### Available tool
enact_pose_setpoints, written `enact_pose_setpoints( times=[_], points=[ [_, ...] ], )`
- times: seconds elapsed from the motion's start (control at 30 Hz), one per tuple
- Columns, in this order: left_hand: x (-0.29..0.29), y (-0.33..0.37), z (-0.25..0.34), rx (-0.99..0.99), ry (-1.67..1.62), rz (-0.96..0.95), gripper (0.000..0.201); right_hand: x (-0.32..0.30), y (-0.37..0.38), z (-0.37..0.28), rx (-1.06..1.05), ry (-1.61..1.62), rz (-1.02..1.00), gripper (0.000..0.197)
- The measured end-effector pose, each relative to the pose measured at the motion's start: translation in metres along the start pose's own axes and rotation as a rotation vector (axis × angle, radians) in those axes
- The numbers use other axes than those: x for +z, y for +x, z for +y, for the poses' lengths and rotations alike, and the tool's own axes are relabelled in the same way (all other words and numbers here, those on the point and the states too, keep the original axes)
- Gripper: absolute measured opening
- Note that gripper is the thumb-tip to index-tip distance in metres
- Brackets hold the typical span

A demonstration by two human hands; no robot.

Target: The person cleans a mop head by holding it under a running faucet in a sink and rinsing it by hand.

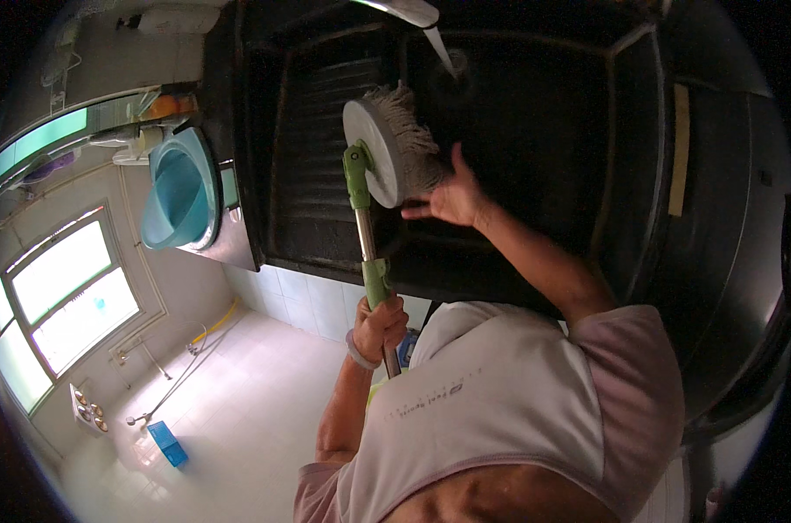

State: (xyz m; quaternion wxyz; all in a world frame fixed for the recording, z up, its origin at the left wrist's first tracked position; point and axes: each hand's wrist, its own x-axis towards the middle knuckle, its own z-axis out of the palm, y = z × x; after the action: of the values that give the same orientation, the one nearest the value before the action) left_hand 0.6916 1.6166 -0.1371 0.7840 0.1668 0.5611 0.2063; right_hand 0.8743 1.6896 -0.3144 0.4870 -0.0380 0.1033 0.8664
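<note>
A round mop (374, 148) with a white disc and pale string strands is held over the dark sink (518, 105). My left hand (381, 327) is closed around its handle, just below a green clamp (376, 281). The mop head is tipped on its side, with its strands (409, 131) facing right. My right hand (456, 200) is beside the lower strands, fingers spread and thumb raised. Whether its fingertips touch the strands I cannot tell. Above the basin, water runs from a metal faucet (413, 10).
Ridged drainboard (317, 166) lies left of the basin. Teal basins (179, 196) rest on the counter farther left. At the right stands a dark counter with a yellowish strip (679, 148). A blue box (167, 443) is on the pale tiled floor, lower left, near a window (73, 288).
</note>
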Motion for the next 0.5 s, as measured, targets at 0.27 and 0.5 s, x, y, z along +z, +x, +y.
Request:
enact_pose_setpoints(
  times=[0.27,0.5],
  points=[
    [0.008,0.005,-0.001,-0.099,0.057,0.035,0.022,0.031,0.057,-0.031,-0.426,-0.385,0.051,0.069],
    [0.01,0.006,0.001,-0.086,0.136,-0.002,0.019,0.011,0.065,-0.027,-0.511,-0.57,0.15,0.047]
  ],
)
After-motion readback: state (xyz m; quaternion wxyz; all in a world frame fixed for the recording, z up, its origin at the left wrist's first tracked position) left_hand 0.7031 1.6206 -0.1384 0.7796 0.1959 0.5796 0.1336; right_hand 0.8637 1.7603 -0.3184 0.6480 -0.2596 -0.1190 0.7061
